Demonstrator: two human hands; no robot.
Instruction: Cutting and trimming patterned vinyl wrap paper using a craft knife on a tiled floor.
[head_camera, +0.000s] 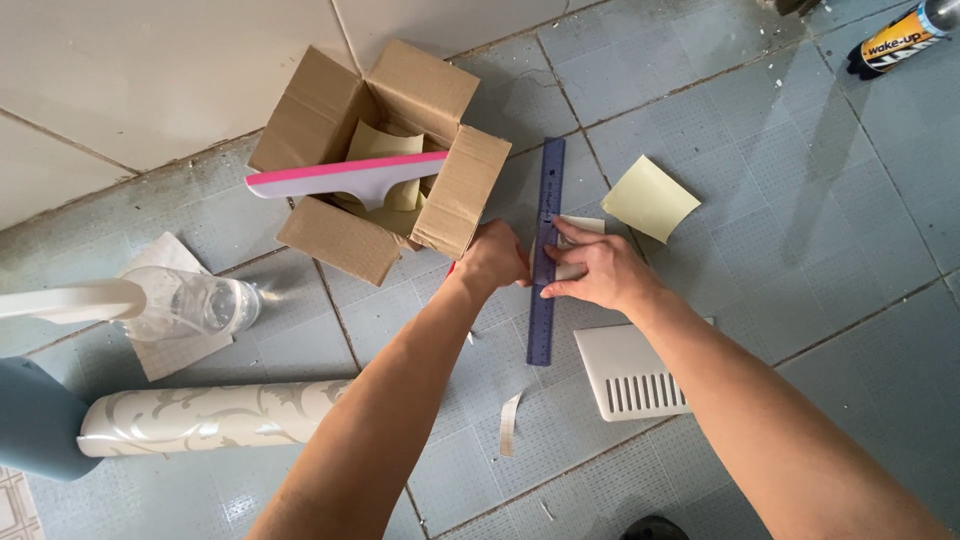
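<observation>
My right hand (598, 272) is spread flat, fingers pressing the purple ruler (545, 250) down onto a small pale strip of paper (578, 247) on the grey floor tiles (800, 200). My left hand (492, 255) is curled tight just left of the ruler — there's a bit of red poking out under it, probably a cutter, but I can't really tell from here.

Biggest risk: the ruler's long and thin and I'm only pinning it near the middle, so it could pivot on the bumpy tile and throw the line off — or the blade rides up toward my fingertips. The strip itself looks cream, slightly curled, mostly hidden under my fingers.
</observation>
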